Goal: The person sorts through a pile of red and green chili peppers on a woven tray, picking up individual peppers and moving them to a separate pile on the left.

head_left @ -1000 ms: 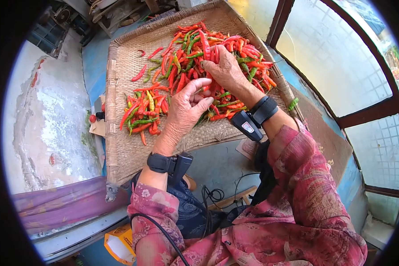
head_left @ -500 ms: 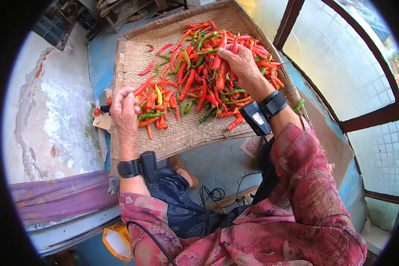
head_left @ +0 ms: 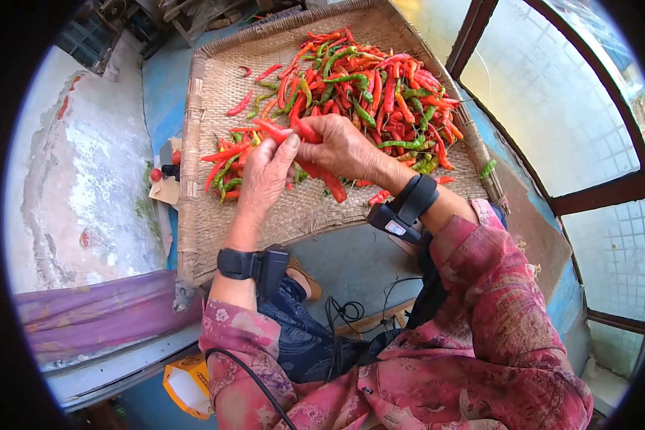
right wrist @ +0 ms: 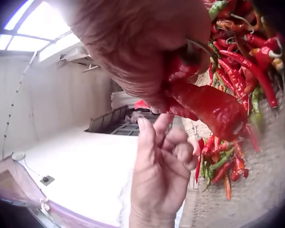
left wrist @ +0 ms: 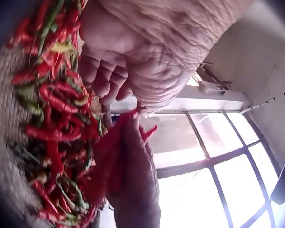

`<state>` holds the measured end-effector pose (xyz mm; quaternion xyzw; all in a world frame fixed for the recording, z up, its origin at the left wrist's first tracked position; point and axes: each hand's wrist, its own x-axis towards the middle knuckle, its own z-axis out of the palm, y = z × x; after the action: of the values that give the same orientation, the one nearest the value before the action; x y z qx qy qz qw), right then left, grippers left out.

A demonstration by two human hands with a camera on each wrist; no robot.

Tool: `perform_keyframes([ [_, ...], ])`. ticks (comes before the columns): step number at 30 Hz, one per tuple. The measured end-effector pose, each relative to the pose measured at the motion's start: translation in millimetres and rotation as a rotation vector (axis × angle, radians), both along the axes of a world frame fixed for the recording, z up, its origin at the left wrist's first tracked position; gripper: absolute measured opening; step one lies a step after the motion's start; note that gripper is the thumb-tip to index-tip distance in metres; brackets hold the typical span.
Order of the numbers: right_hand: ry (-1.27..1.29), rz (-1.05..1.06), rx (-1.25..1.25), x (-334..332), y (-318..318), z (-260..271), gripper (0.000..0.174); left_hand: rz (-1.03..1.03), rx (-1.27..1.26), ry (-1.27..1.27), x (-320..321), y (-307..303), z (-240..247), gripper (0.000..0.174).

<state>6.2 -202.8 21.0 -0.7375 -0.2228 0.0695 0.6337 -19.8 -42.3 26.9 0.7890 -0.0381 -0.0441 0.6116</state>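
Several red chili peppers (head_left: 331, 183) are bunched in my right hand (head_left: 345, 147), their ends hanging below its fingers. One more red chili (head_left: 271, 131) reaches from the right hand to the left, where the left hand (head_left: 259, 183) pinches at its end between thumb and fingers. Seen from the right wrist, the left hand (right wrist: 161, 178) has its thumb raised and its other fingers curled, close under the held peppers (right wrist: 213, 107). Both hands are over the front of a woven tray (head_left: 218, 82). Behind the right hand spreads a large heap of red and green chilies (head_left: 387, 100).
A smaller pile of chilies (head_left: 226, 172) lies on the tray's left, partly behind the left hand. Windows (head_left: 552, 100) stand at the right, a peeling wall (head_left: 86, 179) at the left. Black cables (head_left: 344, 312) and a yellow box (head_left: 186, 387) are below.
My left hand went to the small pile at the left, then came back to the right hand. The right hand has lifted peppers from the heap and moved left and nearer.
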Motion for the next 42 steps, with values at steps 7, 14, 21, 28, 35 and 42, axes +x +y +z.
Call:
perform_keyframes([
  [7, 0.126, -0.047, 0.083, 8, -22, 16, 0.020, 0.148, 0.021, -0.041, 6, 9, 14, 0.034],
  [14, 0.192, -0.290, 0.413, 31, -49, 6, 0.033, 0.354, 0.982, -0.309, 11, 84, 1, 0.035],
  [21, 0.174, -0.224, 0.238, 15, -29, 13, 0.033, 0.103, 0.298, -0.278, 17, 48, -20, 0.037],
  [28, -0.147, -0.302, -0.012, 9, -5, 5, 0.031, -0.270, -0.184, 0.194, -6, -30, -4, 0.031],
  [35, -0.142, -0.218, -0.037, 6, 2, -7, 0.035, -0.257, -0.237, 0.204, -9, -23, -12, 0.026],
  [42, -0.372, -0.247, -0.257, 4, -7, 10, 0.049, -0.128, -0.146, 0.040, -9, -12, 1, 0.015],
])
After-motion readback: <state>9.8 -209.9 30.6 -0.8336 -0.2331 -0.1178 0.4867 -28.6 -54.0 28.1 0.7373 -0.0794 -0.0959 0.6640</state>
